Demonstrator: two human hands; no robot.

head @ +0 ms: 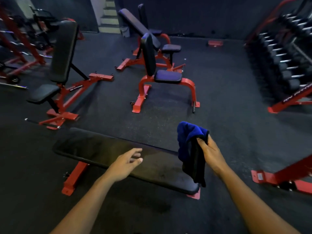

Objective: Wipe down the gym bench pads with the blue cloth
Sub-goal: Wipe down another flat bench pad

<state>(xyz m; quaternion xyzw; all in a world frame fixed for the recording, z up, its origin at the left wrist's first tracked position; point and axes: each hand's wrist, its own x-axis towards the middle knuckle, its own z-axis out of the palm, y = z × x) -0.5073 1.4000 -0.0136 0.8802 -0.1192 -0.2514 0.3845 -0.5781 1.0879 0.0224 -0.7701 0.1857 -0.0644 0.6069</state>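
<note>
left hand [125, 163] hovers over the long flat black padded bench pad [104, 152], fingers loosely spread and relaxed, holding nothing; cannot tell whether the fingertips touch the pad. right hand [210, 152] is raised beside the pad's right end, thumb and fingers pinching the crumpled blue cloth with a dark edge [190, 146] near its upper part. the cloth hangs down from the grip, its lower tail draped in front of the pad's right end.

around, left to right: upright black-padded bench on a red steel frame [62, 53] far left; red-framed seated bench with black back and seat pads [162, 76] at centre, another inclined bench behind it; dumbbell rack with red frame [290, 56] far right. dark rubber floor [228, 98] between them.

cloth: deep blue on top, bunched in folds, darker toward the hanging end.
</note>
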